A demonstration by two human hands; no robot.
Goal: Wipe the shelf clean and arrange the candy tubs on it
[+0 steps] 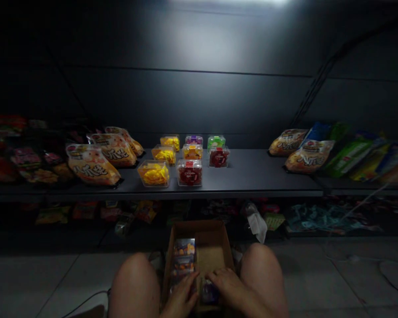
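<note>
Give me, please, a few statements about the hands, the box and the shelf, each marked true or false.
1. Both hands, left hand and right hand, reach into the cardboard box on the floor. True.
2. The box stands on the shelf. False: it sits on the floor between the person's knees.
3. Clear tubs stand in rows on the shelf. True.
4. The tubs all hold red contents. False: some are yellow, one green, one purple.
5. Snack bags lie left of the tubs. True.
</note>
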